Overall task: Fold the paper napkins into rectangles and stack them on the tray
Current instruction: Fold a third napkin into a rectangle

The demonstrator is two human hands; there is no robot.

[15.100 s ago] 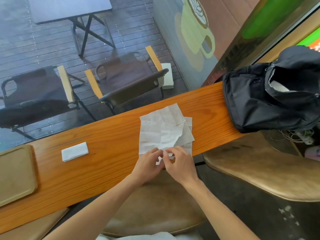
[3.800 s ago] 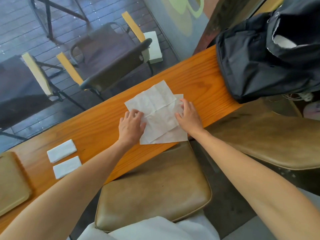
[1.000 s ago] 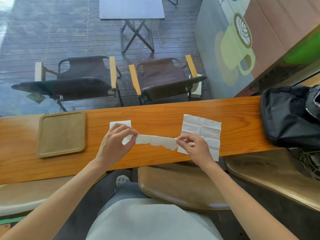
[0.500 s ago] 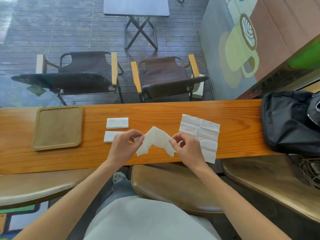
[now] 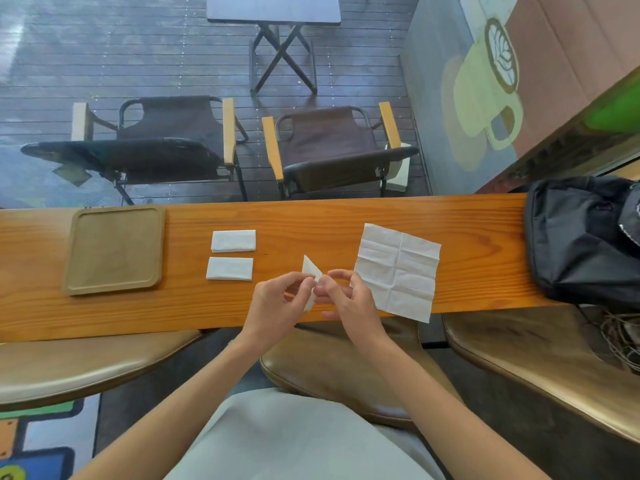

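Note:
My left hand [image 5: 277,299] and my right hand [image 5: 346,299] meet just above the wooden counter [image 5: 311,220], both pinching a white napkin strip [image 5: 310,270] doubled over between them. Its upper end sticks up as a point; the lower part is hidden by my fingers. Two folded napkin rectangles [image 5: 233,241] [image 5: 229,268] lie side by side left of my hands. An unfolded, creased napkin [image 5: 398,270] lies flat to the right of my right hand. The brown tray [image 5: 114,249] sits at the counter's left with nothing on it.
A black backpack [image 5: 585,237] rests on the counter's right end. Brown padded stools [image 5: 332,368] stand under the near edge. Beyond the counter, a window looks down on two folding chairs [image 5: 332,147] and a small table [image 5: 273,10].
My hands came together, bringing the ends of the long strip toward each other so it is doubled over. Earlier, a second folded rectangle joined the first on the counter.

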